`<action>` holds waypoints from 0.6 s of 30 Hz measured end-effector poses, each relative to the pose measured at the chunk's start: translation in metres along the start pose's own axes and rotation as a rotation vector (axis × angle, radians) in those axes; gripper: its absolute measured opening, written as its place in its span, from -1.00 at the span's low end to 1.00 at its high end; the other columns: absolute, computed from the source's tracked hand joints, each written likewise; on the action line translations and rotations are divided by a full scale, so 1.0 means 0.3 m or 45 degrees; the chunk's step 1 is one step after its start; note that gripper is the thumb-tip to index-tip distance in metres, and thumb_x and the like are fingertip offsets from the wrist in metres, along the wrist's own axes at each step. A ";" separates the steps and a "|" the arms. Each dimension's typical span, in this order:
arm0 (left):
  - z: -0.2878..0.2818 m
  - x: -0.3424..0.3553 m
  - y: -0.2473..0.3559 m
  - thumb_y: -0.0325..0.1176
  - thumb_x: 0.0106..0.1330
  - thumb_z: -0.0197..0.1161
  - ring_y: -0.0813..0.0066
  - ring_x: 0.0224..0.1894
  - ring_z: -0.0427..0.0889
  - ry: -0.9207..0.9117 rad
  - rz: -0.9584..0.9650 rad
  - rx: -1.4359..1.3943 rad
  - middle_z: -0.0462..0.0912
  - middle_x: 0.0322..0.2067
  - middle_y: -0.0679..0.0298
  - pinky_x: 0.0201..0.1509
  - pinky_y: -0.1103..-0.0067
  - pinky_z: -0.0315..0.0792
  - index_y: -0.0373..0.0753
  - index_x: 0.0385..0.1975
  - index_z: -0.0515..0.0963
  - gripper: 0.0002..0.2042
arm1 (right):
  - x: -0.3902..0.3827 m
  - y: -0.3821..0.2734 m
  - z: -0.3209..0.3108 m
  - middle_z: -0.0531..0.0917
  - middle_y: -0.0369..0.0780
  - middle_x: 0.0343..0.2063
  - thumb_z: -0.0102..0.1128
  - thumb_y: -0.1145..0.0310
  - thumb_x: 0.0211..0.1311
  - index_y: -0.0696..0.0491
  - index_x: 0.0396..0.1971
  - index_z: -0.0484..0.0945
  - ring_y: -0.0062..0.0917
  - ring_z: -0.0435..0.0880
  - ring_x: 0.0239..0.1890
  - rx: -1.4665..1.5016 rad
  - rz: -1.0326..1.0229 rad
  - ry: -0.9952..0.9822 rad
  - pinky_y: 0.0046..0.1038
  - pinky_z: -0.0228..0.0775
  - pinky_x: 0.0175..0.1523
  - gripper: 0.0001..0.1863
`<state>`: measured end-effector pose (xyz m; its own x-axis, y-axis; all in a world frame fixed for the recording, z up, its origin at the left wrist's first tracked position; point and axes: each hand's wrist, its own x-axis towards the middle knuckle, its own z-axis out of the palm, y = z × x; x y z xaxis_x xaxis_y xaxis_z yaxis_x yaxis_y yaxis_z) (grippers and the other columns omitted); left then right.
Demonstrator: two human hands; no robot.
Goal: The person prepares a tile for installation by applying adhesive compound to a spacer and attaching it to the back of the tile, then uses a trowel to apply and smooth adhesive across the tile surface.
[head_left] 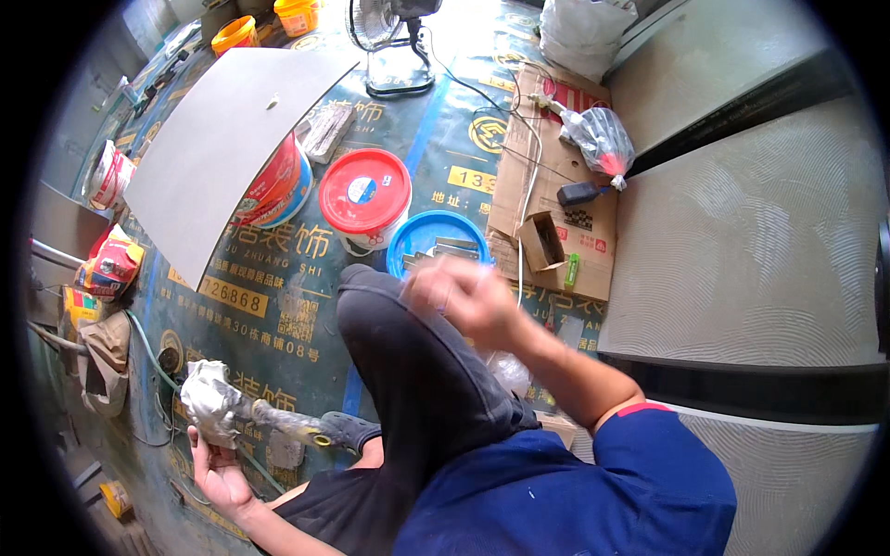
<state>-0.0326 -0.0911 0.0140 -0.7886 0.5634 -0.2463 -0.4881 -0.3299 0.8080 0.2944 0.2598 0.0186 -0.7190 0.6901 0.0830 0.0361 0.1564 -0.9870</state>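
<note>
My left hand (221, 473) is turned palm up at the lower left, its fingers and thumb against a handled tool (211, 403) thickly caked in white-grey paste. The tool's smeared handle (298, 424) points right, toward my shoe; the paste hides the exact shape of its head. Smeared by motion, my right hand (468, 298) hovers over my raised knee, just in front of a blue lid (439, 228) bearing several flat grey pieces. Whether its fingers hold anything cannot be made out. Behind stands a white bucket with a red lid (365, 192).
A large pale board (218, 130) leans on a red-and-blue bucket (284, 190). On the right lie flattened cardboard (519, 167), a small open box (541, 243) and large grey panels (742, 241) with combed ridges. A fan (399, 56) stands at the back; cables cross the covered floor.
</note>
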 end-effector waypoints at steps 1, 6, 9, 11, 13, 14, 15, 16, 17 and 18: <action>-0.012 -0.010 0.020 -0.47 0.38 0.01 0.33 0.04 0.55 0.032 0.045 0.054 0.56 0.00 0.12 0.13 0.44 0.47 -0.33 0.04 0.45 -0.73 | 0.054 0.069 -0.062 0.62 -0.01 -0.21 0.12 0.20 0.26 0.22 -0.13 0.54 -0.17 0.63 -0.19 -0.386 -0.001 0.213 -0.32 0.43 -0.04 -0.63; -0.075 -0.072 0.049 -0.47 0.39 -0.03 0.37 0.04 0.55 0.180 0.094 0.068 0.55 0.03 0.10 0.11 0.50 0.48 -0.36 0.06 0.45 -0.71 | 0.193 0.487 -0.121 0.36 0.13 0.05 0.34 -0.28 -0.15 0.26 0.15 0.27 -0.02 0.33 0.16 -1.145 0.626 -0.083 -0.15 0.21 0.22 0.04; -0.087 -0.123 0.063 -0.48 0.39 -0.04 0.35 0.08 0.53 0.058 0.091 -0.043 0.54 0.04 0.10 0.14 0.50 0.45 -0.38 0.09 0.43 -0.69 | 0.223 0.492 -0.065 0.27 0.04 0.12 0.53 -0.14 -0.37 0.19 0.07 0.33 -0.09 0.22 0.23 -1.392 0.724 -0.033 -0.04 0.12 0.25 0.01; -0.108 -0.159 0.063 -0.48 0.38 -0.04 0.35 0.09 0.52 0.069 0.117 -0.039 0.54 0.05 0.10 0.15 0.48 0.44 -0.39 0.09 0.43 -0.68 | 0.235 0.511 -0.047 0.27 0.04 0.12 0.55 -0.12 -0.39 0.19 0.06 0.34 -0.09 0.22 0.23 -1.401 0.725 -0.053 -0.06 0.14 0.24 0.00; -0.098 -0.177 0.050 -0.49 0.37 -0.04 0.32 0.11 0.51 0.084 0.111 -0.077 0.52 0.07 0.08 0.19 0.44 0.42 -0.40 0.10 0.42 -0.67 | 0.231 0.528 -0.055 0.29 0.02 0.08 0.56 -0.09 -0.39 0.18 0.04 0.36 -0.10 0.26 0.18 -1.460 0.719 -0.034 -0.07 0.19 0.18 -0.03; -0.094 -0.178 0.043 -0.49 0.37 -0.04 0.32 0.11 0.51 0.093 0.118 -0.077 0.52 0.07 0.08 0.19 0.44 0.42 -0.40 0.10 0.42 -0.67 | 0.226 0.534 -0.058 0.29 0.02 0.08 0.56 -0.09 -0.39 0.18 0.04 0.36 -0.10 0.26 0.18 -1.460 0.711 -0.043 -0.07 0.19 0.18 -0.03; -0.096 -0.185 0.036 -0.49 0.37 -0.04 0.31 0.11 0.50 0.074 0.121 -0.079 0.52 0.07 0.08 0.19 0.44 0.41 -0.40 0.09 0.42 -0.67 | 0.219 0.535 -0.054 0.31 0.00 0.06 0.56 -0.07 -0.36 0.17 0.03 0.36 -0.12 0.29 0.15 -1.452 0.653 -0.131 -0.08 0.21 0.15 -0.06; -0.097 -0.188 0.031 -0.49 0.37 -0.04 0.30 0.12 0.50 0.053 0.123 -0.080 0.52 0.07 0.08 0.20 0.43 0.41 -0.40 0.09 0.42 -0.67 | 0.210 0.534 -0.051 0.32 -0.01 0.03 0.55 -0.05 -0.34 0.16 0.02 0.37 -0.13 0.32 0.12 -1.443 0.596 -0.216 -0.09 0.22 0.13 -0.09; -0.098 -0.190 0.030 -0.50 0.36 -0.03 0.29 0.12 0.49 0.058 0.122 -0.108 0.51 0.07 0.07 0.20 0.43 0.40 -0.39 0.08 0.43 -0.68 | 0.198 0.531 -0.052 0.34 -0.03 -0.02 0.54 0.01 -0.30 0.15 -0.01 0.41 -0.14 0.34 0.08 -1.425 0.521 -0.227 -0.11 0.24 0.09 -0.17; -0.086 -0.187 0.025 -0.50 0.36 -0.03 0.29 0.12 0.49 0.061 0.123 -0.108 0.51 0.07 0.07 0.20 0.43 0.40 -0.39 0.08 0.43 -0.68 | 0.193 0.540 -0.059 0.34 -0.03 -0.02 0.54 0.01 -0.30 0.15 -0.01 0.41 -0.14 0.34 0.08 -1.424 0.520 -0.230 -0.11 0.24 0.09 -0.17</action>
<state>-0.0017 -0.1446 0.0199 -0.8496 0.4895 -0.1964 -0.4370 -0.4447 0.7818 0.2709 0.3377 -0.1340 -0.5975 0.7367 -0.3167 0.8015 0.5371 -0.2629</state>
